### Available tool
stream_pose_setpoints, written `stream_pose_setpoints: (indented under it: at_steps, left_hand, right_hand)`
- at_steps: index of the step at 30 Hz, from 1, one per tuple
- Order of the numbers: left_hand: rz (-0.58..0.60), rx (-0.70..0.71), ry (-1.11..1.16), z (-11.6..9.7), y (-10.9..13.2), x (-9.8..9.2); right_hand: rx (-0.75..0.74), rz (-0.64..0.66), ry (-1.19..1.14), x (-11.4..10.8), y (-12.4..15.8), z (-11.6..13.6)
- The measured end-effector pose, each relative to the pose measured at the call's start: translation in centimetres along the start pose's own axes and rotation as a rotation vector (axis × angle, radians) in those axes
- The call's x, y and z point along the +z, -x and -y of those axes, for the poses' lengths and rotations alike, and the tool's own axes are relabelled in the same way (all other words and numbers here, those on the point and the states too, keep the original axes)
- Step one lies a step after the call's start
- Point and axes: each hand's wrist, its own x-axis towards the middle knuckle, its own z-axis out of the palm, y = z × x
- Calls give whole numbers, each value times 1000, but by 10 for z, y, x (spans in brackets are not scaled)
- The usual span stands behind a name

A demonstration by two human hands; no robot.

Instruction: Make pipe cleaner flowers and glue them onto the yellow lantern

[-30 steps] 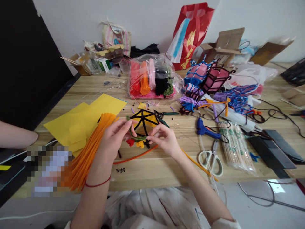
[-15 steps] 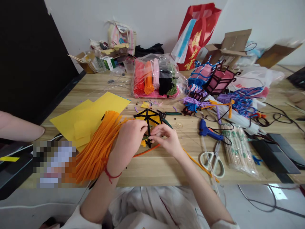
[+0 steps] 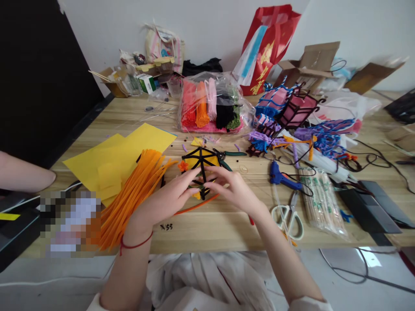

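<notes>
Wooden tabletop (image 3: 223, 233) stretches from the black-and-yellow frame (image 3: 201, 162) to its near edge (image 3: 184, 251).

Left hand (image 3: 173, 190), right hand (image 3: 239, 190) — close together, fingers (image 3: 222, 173) bent, forearms (image 3: 283, 252) angled inward

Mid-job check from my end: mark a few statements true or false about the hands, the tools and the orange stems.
1. The left hand and right hand are both at the black-and-yellow frame. True.
2. The glue gun is red. False: the glue gun is blue.
3. The scissors have pale handles. True.
4. The orange stems lie right of the scissors. False: the orange stems lie beside the left arm.
</notes>
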Motion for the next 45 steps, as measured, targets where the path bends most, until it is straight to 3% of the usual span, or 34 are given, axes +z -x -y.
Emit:
stream_pose_setpoints:
  at_steps: [8, 18, 24, 28, 36, 45]
  left_hand:
    - [18, 1, 79, 3, -7, -5]
    - [-142, -65, 114, 8, -11, 4]
    - [-298, -38, -31, 1, -17, 13]
    - [-338, -52, -32, 0, -18, 18]
    - [-360, -40, -56, 2, -18, 19]
    - [-468, 9, -169, 11, -22, 25]
  right_hand:
    - [-182, -97, 511, 1, -13, -4]
    - [-274, -361, 539, -14, 11, -15]
    - [-270, -388, 615, -12, 25, -15]
    - [-369, -430, 620, -8, 25, -8]
    - [-400, -210, 680, -4, 20, -5]
    - [-235, -241, 408, -7, 58, -3]
